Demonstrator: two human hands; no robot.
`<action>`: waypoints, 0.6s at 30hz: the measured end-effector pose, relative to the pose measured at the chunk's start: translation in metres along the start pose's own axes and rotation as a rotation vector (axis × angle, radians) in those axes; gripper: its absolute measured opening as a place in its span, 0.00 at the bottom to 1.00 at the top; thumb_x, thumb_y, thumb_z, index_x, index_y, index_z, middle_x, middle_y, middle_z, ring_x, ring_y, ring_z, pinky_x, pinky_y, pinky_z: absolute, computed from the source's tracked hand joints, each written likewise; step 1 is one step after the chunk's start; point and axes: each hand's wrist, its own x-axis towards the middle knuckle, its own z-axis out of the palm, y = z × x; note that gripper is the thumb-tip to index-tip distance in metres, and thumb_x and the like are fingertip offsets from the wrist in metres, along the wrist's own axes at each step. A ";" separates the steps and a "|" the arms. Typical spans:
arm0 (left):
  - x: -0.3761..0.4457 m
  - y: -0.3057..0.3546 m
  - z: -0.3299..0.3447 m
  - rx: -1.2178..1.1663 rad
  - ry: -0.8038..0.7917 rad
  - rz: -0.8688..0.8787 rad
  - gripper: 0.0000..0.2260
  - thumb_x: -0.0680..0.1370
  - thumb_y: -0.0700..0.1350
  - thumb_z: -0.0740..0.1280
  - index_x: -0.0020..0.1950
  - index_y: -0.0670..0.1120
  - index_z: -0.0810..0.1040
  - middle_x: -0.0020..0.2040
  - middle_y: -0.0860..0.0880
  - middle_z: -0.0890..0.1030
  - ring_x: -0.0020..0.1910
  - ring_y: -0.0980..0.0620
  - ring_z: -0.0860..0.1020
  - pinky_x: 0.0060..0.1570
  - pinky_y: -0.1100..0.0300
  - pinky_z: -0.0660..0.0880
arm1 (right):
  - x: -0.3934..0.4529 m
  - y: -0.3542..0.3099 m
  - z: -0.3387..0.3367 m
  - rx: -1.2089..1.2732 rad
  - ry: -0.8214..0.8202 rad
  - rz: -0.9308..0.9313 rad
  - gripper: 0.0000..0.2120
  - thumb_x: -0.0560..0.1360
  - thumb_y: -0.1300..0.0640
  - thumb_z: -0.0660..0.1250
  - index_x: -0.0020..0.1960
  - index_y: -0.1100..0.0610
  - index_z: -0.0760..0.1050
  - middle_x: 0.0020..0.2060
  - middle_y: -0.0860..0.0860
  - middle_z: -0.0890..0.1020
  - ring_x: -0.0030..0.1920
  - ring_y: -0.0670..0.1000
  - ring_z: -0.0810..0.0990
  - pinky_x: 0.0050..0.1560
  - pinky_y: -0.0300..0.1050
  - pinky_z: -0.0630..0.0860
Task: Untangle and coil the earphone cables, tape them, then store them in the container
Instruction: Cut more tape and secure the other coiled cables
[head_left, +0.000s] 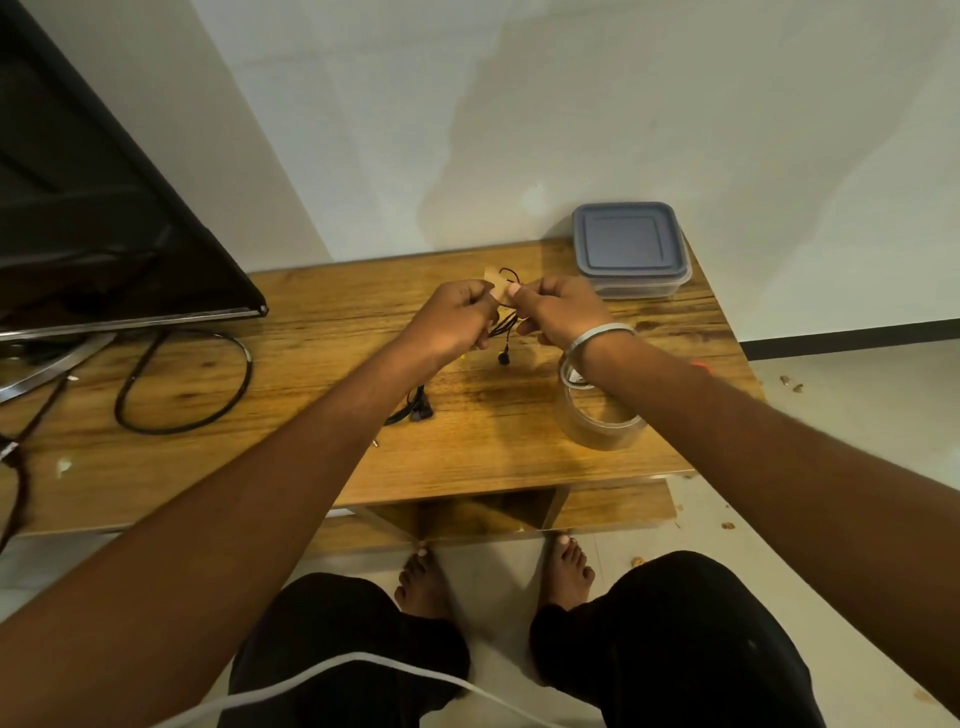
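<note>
Black earphone cable (505, 326), both hands' grip

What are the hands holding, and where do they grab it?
Both hands, left and right, hold a coiled black earphone cable at its top, pinching a tan tape strip there.

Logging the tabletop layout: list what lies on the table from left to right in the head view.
Black cable loop → second earphone bundle → earphone cable held in both hands → tape roll → lidded container.
</note>
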 end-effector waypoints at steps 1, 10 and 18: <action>0.001 0.000 0.000 -0.014 -0.006 -0.010 0.09 0.83 0.41 0.57 0.51 0.43 0.77 0.34 0.50 0.71 0.27 0.55 0.70 0.27 0.66 0.68 | 0.001 0.001 0.000 -0.003 0.000 -0.001 0.09 0.77 0.53 0.65 0.39 0.53 0.75 0.38 0.54 0.80 0.34 0.46 0.77 0.36 0.37 0.70; 0.000 0.006 0.005 -0.178 -0.030 -0.079 0.09 0.73 0.46 0.59 0.43 0.40 0.74 0.31 0.48 0.70 0.27 0.53 0.69 0.30 0.59 0.65 | 0.000 0.004 0.004 -0.005 0.002 0.023 0.09 0.77 0.52 0.65 0.46 0.58 0.78 0.38 0.52 0.80 0.37 0.47 0.78 0.36 0.38 0.71; 0.003 0.004 0.009 -0.098 0.011 0.022 0.14 0.84 0.44 0.56 0.41 0.48 0.76 0.32 0.51 0.68 0.29 0.56 0.65 0.29 0.63 0.63 | 0.006 0.007 0.004 -0.082 0.043 -0.033 0.12 0.74 0.48 0.68 0.42 0.57 0.78 0.37 0.55 0.81 0.40 0.52 0.79 0.46 0.47 0.76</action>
